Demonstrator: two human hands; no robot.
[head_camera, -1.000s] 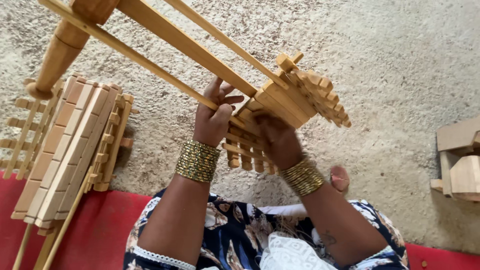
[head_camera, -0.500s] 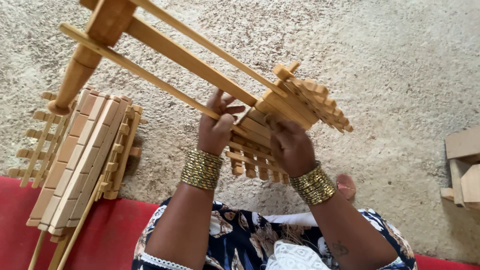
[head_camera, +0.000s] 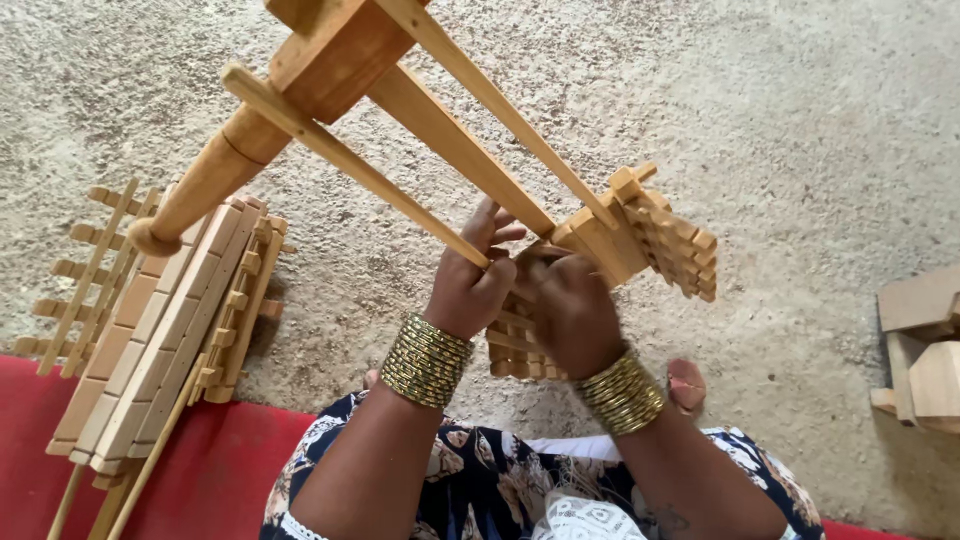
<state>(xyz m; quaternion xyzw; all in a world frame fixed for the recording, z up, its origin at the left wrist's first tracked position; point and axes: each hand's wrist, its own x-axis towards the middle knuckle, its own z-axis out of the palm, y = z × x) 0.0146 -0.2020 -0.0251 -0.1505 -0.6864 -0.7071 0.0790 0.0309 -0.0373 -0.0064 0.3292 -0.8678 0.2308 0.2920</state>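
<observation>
Tight around the wooden frame (head_camera: 470, 150), open over the ground to the upper right.

Blocked at centre by long slats running diagonally from the upper left block down to the toothed comb end (head_camera: 670, 245), with only narrow slots between slats. Both hands, left hand (head_camera: 470, 285) and right hand (head_camera: 570, 310), packed close together just under the slats, fingers (head_camera: 495, 225) poking up through one slot. Hemmed in on the left by a stack of slatted wooden pieces (head_camera: 150, 330) lying on the ground and red mat (head_camera: 210, 480), the turned handle (head_camera: 205, 185) overhanging it. Wooden blocks (head_camera: 925, 350) at the right edge. Bare gritty ground (head_camera: 820, 110) free above and between comb end and blocks.
</observation>
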